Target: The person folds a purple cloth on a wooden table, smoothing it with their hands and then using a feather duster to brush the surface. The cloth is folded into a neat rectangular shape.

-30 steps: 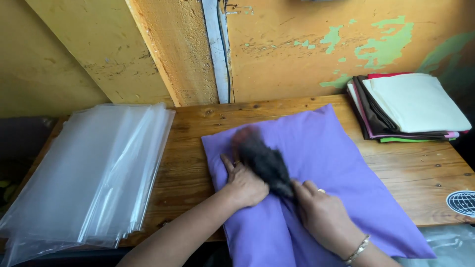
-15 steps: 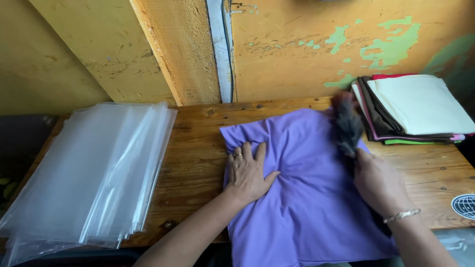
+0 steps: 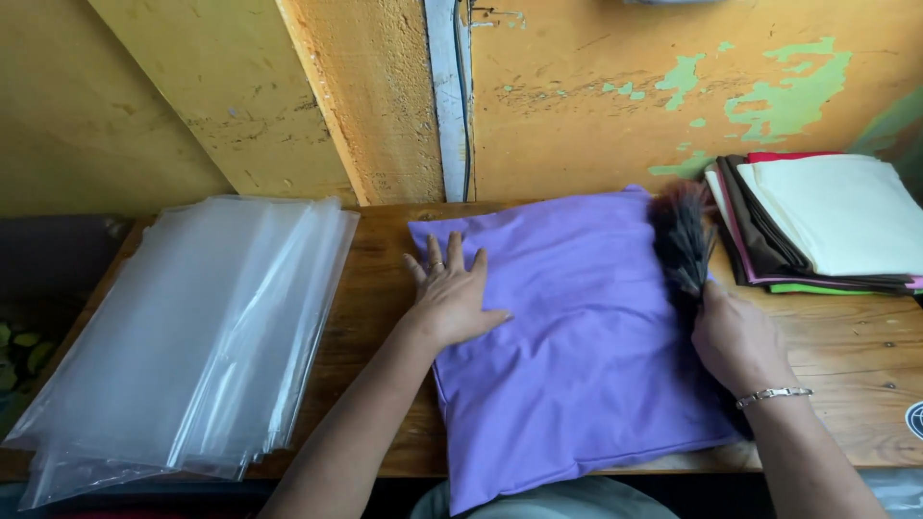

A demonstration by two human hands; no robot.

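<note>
Purple cloth (image 3: 577, 336), laid flat at table (image 3: 846, 356) centre, is pressed at its 9 o'clock edge by the open, flat left hand (image 3: 452, 298), while a dark brush (image 3: 681, 235) is gripped at 3 o'clock by the closed right hand (image 3: 735, 336), folded cloths (image 3: 827, 221) stacked at 2 o'clock, plastic bags (image 3: 192, 336) at 9.

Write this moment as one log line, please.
left hand: flat on purple cloth | right hand: holds dark brush at cloth edge

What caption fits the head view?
Left hand flat on purple cloth; right hand sweeps a brush.
</note>
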